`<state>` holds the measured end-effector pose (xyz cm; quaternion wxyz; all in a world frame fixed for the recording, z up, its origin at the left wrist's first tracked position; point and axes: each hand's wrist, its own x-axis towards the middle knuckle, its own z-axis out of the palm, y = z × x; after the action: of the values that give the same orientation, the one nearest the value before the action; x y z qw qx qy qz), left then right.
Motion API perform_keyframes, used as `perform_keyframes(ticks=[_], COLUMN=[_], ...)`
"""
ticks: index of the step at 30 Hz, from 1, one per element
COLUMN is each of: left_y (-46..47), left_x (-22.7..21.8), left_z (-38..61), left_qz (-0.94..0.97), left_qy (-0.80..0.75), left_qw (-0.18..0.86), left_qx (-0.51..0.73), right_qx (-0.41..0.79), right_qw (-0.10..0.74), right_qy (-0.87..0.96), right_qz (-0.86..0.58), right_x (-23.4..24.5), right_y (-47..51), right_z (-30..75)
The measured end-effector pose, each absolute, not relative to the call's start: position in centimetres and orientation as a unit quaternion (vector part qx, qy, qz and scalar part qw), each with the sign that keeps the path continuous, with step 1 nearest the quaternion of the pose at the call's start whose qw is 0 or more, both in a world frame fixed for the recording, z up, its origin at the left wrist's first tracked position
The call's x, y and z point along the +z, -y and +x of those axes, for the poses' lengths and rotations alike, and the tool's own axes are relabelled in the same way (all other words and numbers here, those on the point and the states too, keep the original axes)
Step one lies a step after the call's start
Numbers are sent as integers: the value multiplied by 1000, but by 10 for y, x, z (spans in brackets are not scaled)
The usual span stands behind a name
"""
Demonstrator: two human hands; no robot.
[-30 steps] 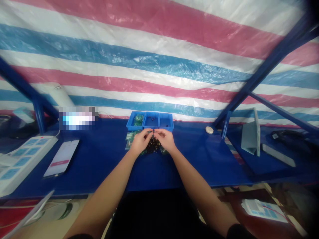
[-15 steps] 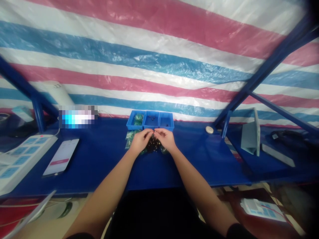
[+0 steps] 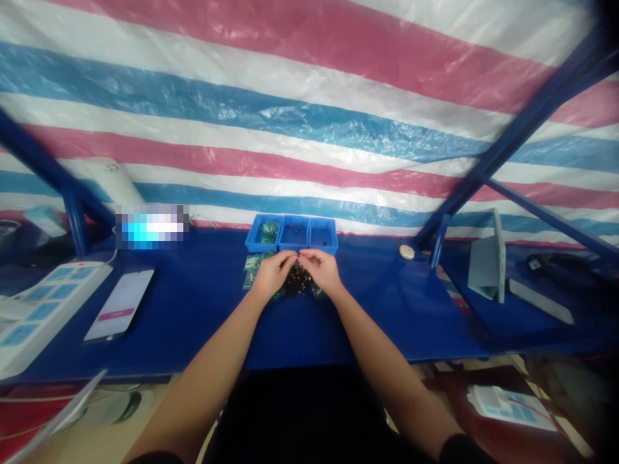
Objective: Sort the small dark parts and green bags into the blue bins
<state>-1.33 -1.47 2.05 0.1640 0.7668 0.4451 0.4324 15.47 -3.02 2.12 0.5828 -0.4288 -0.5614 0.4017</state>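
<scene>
My left hand [image 3: 273, 273] and my right hand [image 3: 321, 268] meet fingertip to fingertip, both closed in a pinch. What they pinch is too small to make out. Right below the fingers lies a pile of small dark and brass-coloured parts [image 3: 297, 281]. Green-tinted plastic packets [image 3: 250, 272] lie beside my left hand and partly under it. Just beyond the fingertips, three blue bins stand in a row: the left bin [image 3: 250, 240] holds a green packet, the middle bin [image 3: 293, 246] a few small dark parts, the right bin [image 3: 323, 225] a few dark bits.
On the blue table [image 3: 193, 309] a phone [image 3: 119, 306] and a white power strip [image 3: 51, 309] lie at the left. A small round cream object [image 3: 406, 252] sits to the right. A tablet-like panel [image 3: 486, 264] stands farther right, past a blue frame post [image 3: 439, 241].
Hardly anything differs. Both hands keep the same place over the pile, fingertips still together. The bins and packets have not moved.
</scene>
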Motion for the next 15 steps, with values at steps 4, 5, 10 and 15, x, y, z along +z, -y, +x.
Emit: perform_keyframes(ticks=[4,5,10,15], left_y=[15,15,15,15], left_x=[20,20,19,21], left_z=[-13,-13,-13,-12], left_qz=[765,763,758,761], left_qy=[-451,-452,-450,-451], left_qw=[160,160,162,170], left_qx=[432,432,444,434], right_qx=[398,398,404,402], right_qw=[582,583,582,579], right_qy=[560,559,557,560], right_qz=[-435,-435,-432,-435], right_x=[22,23,24,23], right_y=[30,30,30,30], right_z=[155,155,155,155])
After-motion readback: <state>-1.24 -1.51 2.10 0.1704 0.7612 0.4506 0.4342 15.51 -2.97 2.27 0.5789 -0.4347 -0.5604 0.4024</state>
